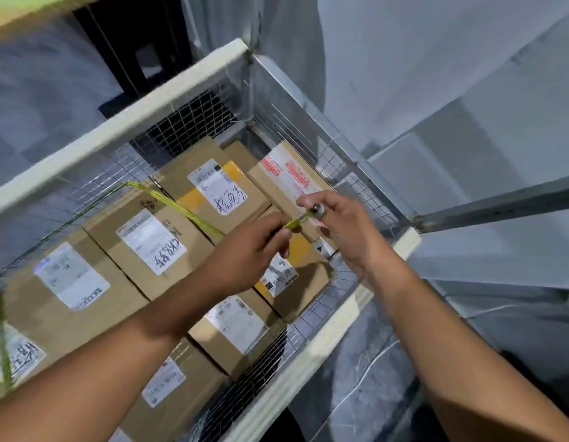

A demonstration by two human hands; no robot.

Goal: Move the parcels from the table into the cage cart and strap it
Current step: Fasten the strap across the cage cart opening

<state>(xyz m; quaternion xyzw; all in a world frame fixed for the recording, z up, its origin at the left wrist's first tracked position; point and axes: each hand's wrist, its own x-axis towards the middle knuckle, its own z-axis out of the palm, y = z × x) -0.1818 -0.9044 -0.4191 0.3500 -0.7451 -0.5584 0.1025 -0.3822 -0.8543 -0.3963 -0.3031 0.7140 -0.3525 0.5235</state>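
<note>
Several brown cardboard parcels [139, 237] with white labels lie packed inside the wire cage cart [123, 122]. A yellow-green strap [178, 207] runs from the cart's far-left mesh across the parcels to my hands. My left hand [248, 253] pinches the strap near its end. My right hand [343, 228] grips a small metal fitting [317, 209] at the strap's tip, above the parcels near the cart's right corner. Another stretch of strap [1, 333] hangs at the left edge.
The cart's cream top rails [328, 333] frame the mesh walls. A grey metal bar [500, 202] sticks out from the cart's right corner. Grey floor [468, 90] lies to the right, with a thin white cord [369, 368] on it. A dark opening sits beyond the cart.
</note>
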